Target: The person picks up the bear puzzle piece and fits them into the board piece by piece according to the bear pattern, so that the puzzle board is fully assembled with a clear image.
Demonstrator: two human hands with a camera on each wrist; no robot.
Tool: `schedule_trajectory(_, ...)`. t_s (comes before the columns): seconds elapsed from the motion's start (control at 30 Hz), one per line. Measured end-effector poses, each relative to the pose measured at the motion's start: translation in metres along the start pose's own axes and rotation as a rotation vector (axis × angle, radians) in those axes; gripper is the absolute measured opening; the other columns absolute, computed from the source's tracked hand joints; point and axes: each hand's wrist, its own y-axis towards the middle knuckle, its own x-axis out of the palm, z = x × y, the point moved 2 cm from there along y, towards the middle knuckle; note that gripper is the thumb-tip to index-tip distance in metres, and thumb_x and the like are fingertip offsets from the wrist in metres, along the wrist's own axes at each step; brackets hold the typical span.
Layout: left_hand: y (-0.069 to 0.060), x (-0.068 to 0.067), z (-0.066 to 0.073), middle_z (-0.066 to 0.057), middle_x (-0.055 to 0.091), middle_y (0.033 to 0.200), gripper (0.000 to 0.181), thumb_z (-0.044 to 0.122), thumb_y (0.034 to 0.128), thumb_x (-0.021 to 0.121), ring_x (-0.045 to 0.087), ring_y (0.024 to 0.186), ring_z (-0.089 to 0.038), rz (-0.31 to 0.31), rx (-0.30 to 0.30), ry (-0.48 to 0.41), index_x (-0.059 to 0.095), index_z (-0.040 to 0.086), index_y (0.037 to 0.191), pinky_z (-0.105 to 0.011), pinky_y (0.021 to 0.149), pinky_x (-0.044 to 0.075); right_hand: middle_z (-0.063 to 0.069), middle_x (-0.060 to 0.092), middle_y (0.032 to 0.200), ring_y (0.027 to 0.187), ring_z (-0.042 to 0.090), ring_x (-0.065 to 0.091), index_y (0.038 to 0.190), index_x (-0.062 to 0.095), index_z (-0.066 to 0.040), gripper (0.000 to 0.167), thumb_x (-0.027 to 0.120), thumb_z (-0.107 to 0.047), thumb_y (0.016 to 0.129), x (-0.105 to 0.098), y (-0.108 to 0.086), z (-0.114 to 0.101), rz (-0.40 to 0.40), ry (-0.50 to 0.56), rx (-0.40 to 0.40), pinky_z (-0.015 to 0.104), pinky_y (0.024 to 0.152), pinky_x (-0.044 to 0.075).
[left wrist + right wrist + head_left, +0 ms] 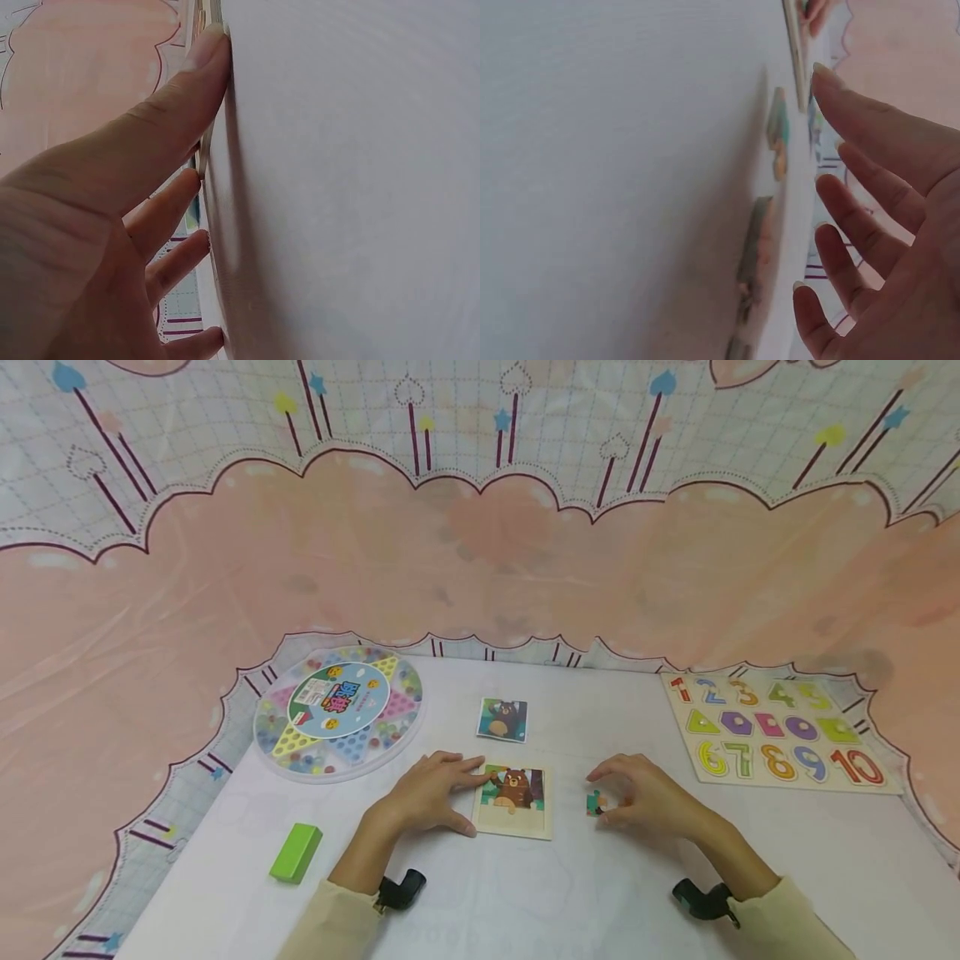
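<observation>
A square wooden jigsaw tray (513, 824) lies mid-table, its upper part filled with a brown bear picture and its lower part bare wood. My left hand (423, 789) rests at the tray's left side, thumb by the lower left corner and index finger on the upper left edge. In the left wrist view the thumb (169, 112) touches the tray's edge. To the right, my right hand (648, 797) hovers around loose jigsaw pieces (595, 802), partly hidden by it. The right wrist view shows a piece (778, 131) lying on the table, apart from the spread fingers.
Beyond the tray lies a bear picture card (503, 720). A round Chinese checkers set (337, 714) is at the back left, a green block (296, 853) at the left. A number-and-shape board (780, 731) lies at the back right on the white table (555, 902).
</observation>
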Motion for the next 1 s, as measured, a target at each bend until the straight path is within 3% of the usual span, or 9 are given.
schedule_trajectory(0.3, 0.000, -0.001, 0.001, 0.006, 0.044, 0.162, 0.078, 0.038, 0.0702, 0.092, 0.034, 0.154, -0.031, -0.003, 0.003, -0.002, 0.062, 0.028, 0.141, -0.066, 0.127, 0.017, -0.002, 0.073, 0.118, 0.111, 0.020, 0.054, 0.107, 0.074, -0.022, 0.033, 0.088, -0.025, 0.077, 0.007, -0.004, 0.013, 0.012, -0.023, -0.014, 0.030, 0.090, 0.045)
schedule_trajectory(0.57, 0.001, 0.000, 0.000, 0.007, 0.045, 0.162, 0.077, 0.038, 0.0702, 0.092, 0.035, 0.153, -0.031, -0.006, -0.002, -0.003, 0.062, 0.028, 0.141, -0.066, 0.127, 0.018, -0.010, 0.075, 0.108, 0.107, 0.015, 0.058, 0.100, 0.076, -0.025, 0.024, 0.087, -0.021, 0.078, 0.009, -0.002, 0.015, 0.019, -0.032, -0.034, 0.031, 0.094, 0.047)
schedule_trajectory(1.0, 0.000, 0.001, -0.001, 0.006, 0.046, 0.161, 0.076, 0.038, 0.0696, 0.092, 0.035, 0.153, -0.031, -0.004, -0.009, -0.007, 0.063, 0.029, 0.140, -0.067, 0.127, 0.017, -0.006, 0.075, 0.108, 0.098, 0.009, 0.058, 0.103, 0.076, -0.020, 0.026, 0.087, -0.024, 0.080, 0.006, 0.000, 0.008, -0.020, 0.008, -0.033, 0.024, 0.087, 0.049)
